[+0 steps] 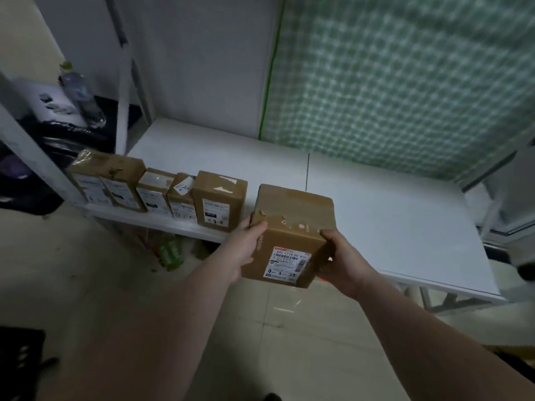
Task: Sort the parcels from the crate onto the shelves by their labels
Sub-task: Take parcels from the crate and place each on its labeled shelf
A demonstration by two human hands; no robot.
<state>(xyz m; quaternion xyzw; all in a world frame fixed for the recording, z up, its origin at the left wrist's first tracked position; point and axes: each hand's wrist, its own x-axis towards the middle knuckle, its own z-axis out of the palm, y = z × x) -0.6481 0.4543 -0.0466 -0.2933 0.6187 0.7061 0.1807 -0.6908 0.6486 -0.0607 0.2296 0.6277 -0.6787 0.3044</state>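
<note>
— Readable on the label of the held parcel?
— Handwritten "4-3-2", then a last digit too smeared to call. Printed lines and barcode too small to read.
— And the hands?
— Left hand: fingers hidden behind the parcel's left side. Right hand: fingertips out of sight under its right corner.
— Along the front edge of the shelf?
— Five parcels at the left end, labels blurred beyond reading.
— Elsewhere?
— Bottle at upper left, blurred. Green bundle beneath the shelf, too soft to identify. Dark crate, cropped by the picture's lower-left corner.
</note>
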